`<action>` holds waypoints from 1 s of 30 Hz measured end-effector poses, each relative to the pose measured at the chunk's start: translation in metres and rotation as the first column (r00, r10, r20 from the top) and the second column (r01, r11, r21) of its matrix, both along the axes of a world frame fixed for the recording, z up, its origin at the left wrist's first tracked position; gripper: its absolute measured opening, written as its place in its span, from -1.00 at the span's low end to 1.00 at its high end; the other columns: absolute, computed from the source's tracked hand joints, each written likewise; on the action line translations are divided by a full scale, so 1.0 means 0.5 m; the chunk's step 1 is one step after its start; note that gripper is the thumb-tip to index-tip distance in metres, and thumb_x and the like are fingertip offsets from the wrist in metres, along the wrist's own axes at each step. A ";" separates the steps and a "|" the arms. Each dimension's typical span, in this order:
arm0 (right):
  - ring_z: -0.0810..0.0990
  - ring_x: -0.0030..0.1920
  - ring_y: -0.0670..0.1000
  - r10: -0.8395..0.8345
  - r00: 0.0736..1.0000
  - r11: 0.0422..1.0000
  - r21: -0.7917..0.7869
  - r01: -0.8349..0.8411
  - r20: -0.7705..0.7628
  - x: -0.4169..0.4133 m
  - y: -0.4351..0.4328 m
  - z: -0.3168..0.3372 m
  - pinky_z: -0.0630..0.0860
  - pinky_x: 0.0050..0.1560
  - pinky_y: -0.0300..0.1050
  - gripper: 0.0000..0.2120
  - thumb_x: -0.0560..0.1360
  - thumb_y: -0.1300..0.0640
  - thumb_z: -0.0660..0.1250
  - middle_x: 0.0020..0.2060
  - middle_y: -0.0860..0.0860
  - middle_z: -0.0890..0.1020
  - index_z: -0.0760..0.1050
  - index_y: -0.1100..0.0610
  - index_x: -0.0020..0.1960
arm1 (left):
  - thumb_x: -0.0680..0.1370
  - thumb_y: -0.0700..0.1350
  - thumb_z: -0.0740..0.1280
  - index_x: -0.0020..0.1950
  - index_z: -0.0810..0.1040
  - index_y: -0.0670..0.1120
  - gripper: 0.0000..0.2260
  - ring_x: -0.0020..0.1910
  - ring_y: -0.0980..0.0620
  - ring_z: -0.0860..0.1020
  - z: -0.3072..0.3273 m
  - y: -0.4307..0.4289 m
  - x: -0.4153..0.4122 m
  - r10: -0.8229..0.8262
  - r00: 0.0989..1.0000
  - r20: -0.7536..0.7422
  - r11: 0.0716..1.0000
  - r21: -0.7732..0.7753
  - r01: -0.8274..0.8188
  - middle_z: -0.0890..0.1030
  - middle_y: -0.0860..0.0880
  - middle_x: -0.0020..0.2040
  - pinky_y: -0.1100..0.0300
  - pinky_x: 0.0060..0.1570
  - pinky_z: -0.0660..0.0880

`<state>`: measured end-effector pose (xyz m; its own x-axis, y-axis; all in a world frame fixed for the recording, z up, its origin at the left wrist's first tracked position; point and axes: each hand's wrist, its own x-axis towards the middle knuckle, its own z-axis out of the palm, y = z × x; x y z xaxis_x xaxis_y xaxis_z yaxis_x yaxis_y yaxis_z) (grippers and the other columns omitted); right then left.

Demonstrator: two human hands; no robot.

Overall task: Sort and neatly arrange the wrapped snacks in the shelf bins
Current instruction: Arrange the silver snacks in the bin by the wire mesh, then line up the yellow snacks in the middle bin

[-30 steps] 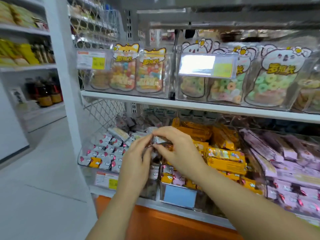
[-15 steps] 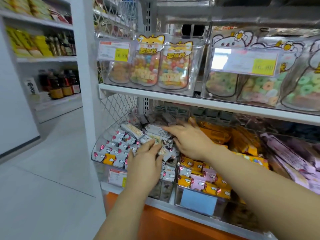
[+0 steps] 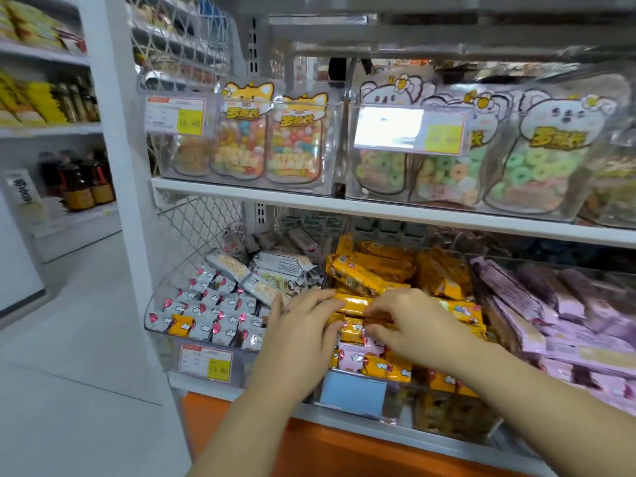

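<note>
Head view. At lower centre of the frame, middle bin (image 3: 447, 413) of clear plastic, heaped with wrapped snacks: long glossy orange bars at the back, small orange packets (image 3: 395, 368) and pink packets (image 3: 352, 356) with red twisted ends at the front.

Just above that front row, a single orange bar (image 3: 354, 302) lying crosswise, grasped at both ends. Left hand (image 3: 303, 335) with fingers laid over the bar's left end and thumb tucked below. Right hand (image 3: 411, 325) with fingers curled down over the right end, thumb beneath. Exact pinch of the right thumb hard to judge, since another orange packet sits directly under the bar.

To the left, left bin (image 3: 154, 304) with a curved clear wall, packed with silver-white packets (image 3: 213, 304) marked in red; one stray orange packet (image 3: 182, 325) among them near the front. Larger pale wrappers piled behind, print unreadable.

At right, purple bars (image 3: 537, 304) stacked slantwise, blurred, and cut off by the frame edge.

Below the left bin, a price tag (image 3: 206, 363) with a yellow patch; small print illegible. On the front of the middle bin, a blue label (image 3: 352, 390), blank to the eye.

Across the upper half, a white shelf (image 3: 378, 210) carrying clear boxes of candy pouches (image 3: 296, 142) with cartoon animal tops, lettering smeared by motion. Far left, dark bottles (image 3: 79, 180), out of focus. Both forearms cropped at the bottom edge.
</note>
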<state>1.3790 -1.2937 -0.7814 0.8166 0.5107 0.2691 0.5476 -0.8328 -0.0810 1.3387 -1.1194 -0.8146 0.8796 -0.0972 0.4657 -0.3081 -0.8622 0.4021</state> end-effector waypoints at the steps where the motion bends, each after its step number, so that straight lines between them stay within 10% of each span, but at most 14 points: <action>1: 0.53 0.08 -0.05 -0.017 1.000 1.000 -0.005 0.017 -0.026 -0.003 -0.005 -0.006 0.47 0.08 -0.14 -0.72 0.49 -0.08 0.28 0.05 -0.09 0.61 0.55 -0.03 0.16 | 0.62 0.03 0.14 0.37 0.39 0.16 -0.69 0.44 0.23 0.17 0.001 -0.009 -0.003 -0.024 1.000 -0.016 0.999 0.029 0.025 0.33 0.24 0.40 0.02 0.45 -0.21; 12: 0.50 -0.13 0.03 0.012 0.998 1.000 -0.028 -0.014 -0.056 -0.010 -0.003 -0.013 0.45 -0.15 -0.07 -0.93 0.60 0.11 0.15 -0.11 0.04 0.55 0.34 0.05 -0.07 | 0.64 0.10 -0.03 0.52 0.02 0.17 -0.56 0.52 0.10 -0.19 -0.024 -0.050 -0.003 -0.015 0.988 -0.156 0.965 0.258 0.056 0.18 0.18 0.50 -0.21 0.42 -0.24; 17: 0.52 -0.25 0.00 -0.006 0.996 0.971 0.237 0.027 -0.089 -0.031 -0.005 -0.002 0.51 -0.22 -0.01 -0.89 0.62 0.06 0.08 -0.25 0.00 0.53 0.29 0.05 -0.06 | 0.63 0.11 0.03 0.53 -0.19 0.15 -0.45 0.52 0.14 -0.15 -0.024 -0.049 0.001 -0.029 0.987 -0.159 0.980 0.189 0.060 0.26 0.13 0.48 -0.20 0.45 -0.22; 23: 0.55 -0.40 -0.05 -0.018 0.999 0.706 0.708 -0.024 0.052 -0.072 -0.028 0.029 0.49 -0.41 -0.11 -0.92 0.59 0.09 0.13 -0.32 -0.02 0.56 0.39 0.02 -0.04 | 0.60 0.15 0.08 0.51 0.02 0.20 -0.51 0.51 0.19 -0.09 -0.013 -0.058 0.003 -0.040 0.998 -0.039 0.994 0.104 0.044 0.24 0.22 0.46 -0.08 0.42 -0.32; 30: 0.66 -0.19 -0.06 0.113 0.993 0.416 0.909 -0.016 -0.034 -0.124 -0.103 -0.010 0.61 -0.14 -0.06 -0.92 0.56 0.04 0.15 -0.07 -0.13 0.58 0.33 -0.09 0.04 | 0.57 0.08 0.24 0.46 0.20 0.20 -0.53 0.43 0.17 0.21 -0.005 -0.124 0.005 -0.152 0.986 0.073 0.988 -0.013 0.153 0.36 0.20 0.37 0.01 0.48 -0.23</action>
